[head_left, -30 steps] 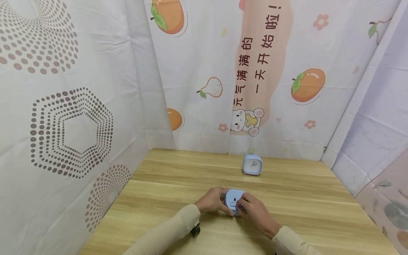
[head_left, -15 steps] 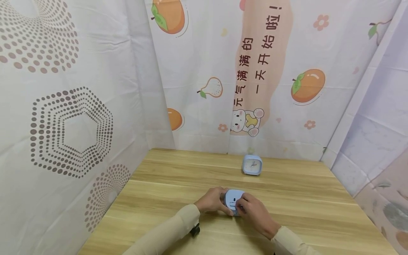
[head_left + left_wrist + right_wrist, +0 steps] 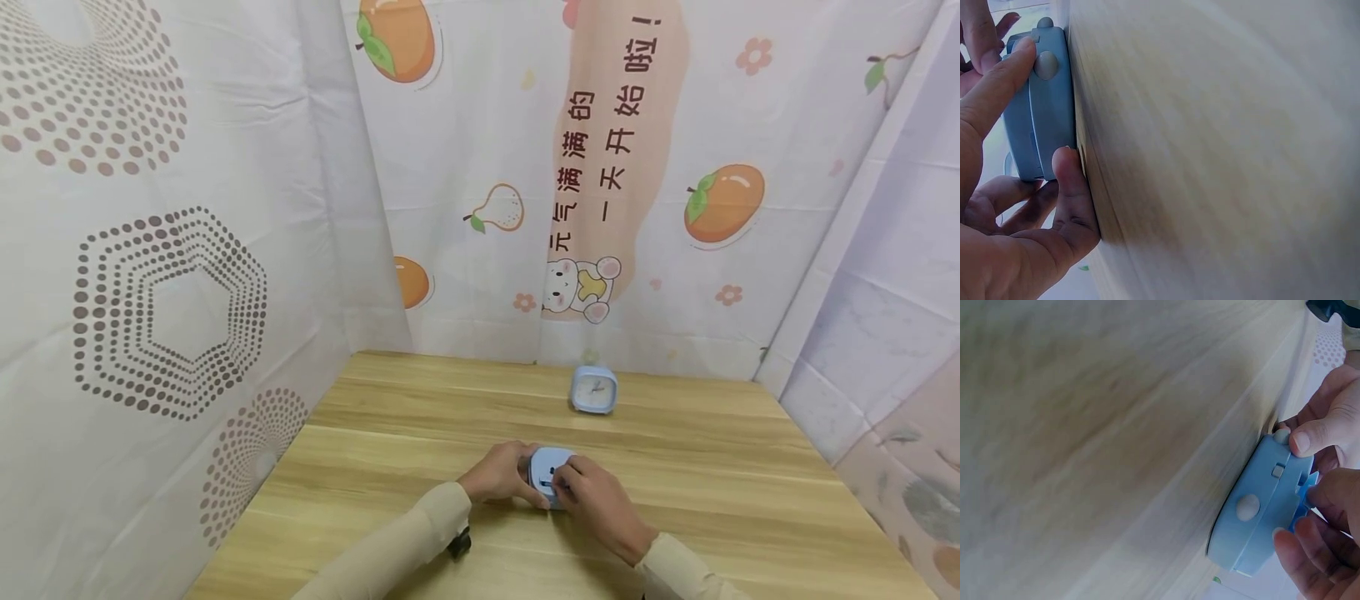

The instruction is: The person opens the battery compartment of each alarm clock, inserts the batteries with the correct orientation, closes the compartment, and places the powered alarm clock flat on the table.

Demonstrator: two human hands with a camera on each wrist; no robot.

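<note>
A light blue alarm clock (image 3: 542, 461) lies face down on the wooden table, its back upward. Curled around its left side, my left hand (image 3: 495, 475) grips it, with the thumb at the near edge. In the left wrist view, fingers of this hand touch the blue casing (image 3: 1052, 125) near a grey foot (image 3: 1046, 65). My right hand (image 3: 602, 507) is over the clock's right side, pinching a small blue battery cover (image 3: 1304, 499) that stands tilted up from the back. Beside those fingertips a dark slot (image 3: 546, 483) shows in the back.
A second light blue clock (image 3: 595, 389) stands upright farther back, its white dial toward me. The wooden table (image 3: 420, 400) meets printed curtains (image 3: 465, 292) at the back and sides. A black strap piece (image 3: 460, 542) hangs beneath my left sleeve.
The battery cover, which lay flat in its outline in the clock's back, is now lifted and a dark slot shows there. My left hand and the clock have hardly moved.
</note>
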